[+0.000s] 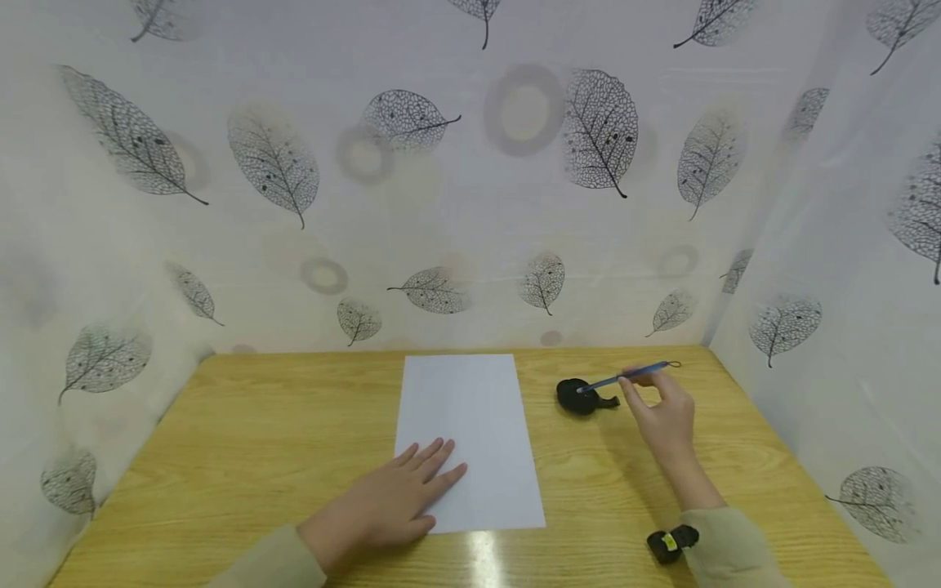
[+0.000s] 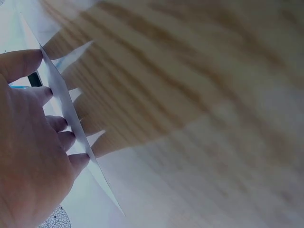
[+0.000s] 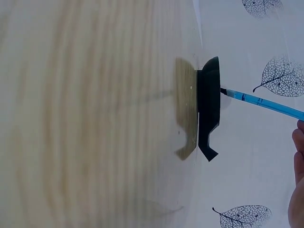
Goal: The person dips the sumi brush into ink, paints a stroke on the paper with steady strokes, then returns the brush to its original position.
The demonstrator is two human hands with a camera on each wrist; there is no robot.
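Note:
My left hand (image 1: 391, 496) rests with spread fingers on the lower left of a white sheet of paper (image 1: 470, 408). In the left wrist view, its fingertips touch the paper (image 2: 71, 111), seen nearly edge-on. To the right of the sheet, my right hand (image 1: 667, 415) pinches a blue-handled brush (image 1: 607, 380) with a loop at its end. The brush slants down leftward to a black ink dish (image 1: 575, 397) with a short, bent stem. In the right wrist view, the brush (image 3: 266, 103) has a dark tip at the rim of the dish (image 3: 209, 97); whether it touches is unclear.
The wooden table (image 1: 287, 425) carries the sheet and the dish. Leaf-patterned curtains (image 1: 478, 212) enclose its back and both sides. A black device (image 1: 667, 544) is strapped at my right wrist, close above the tabletop.

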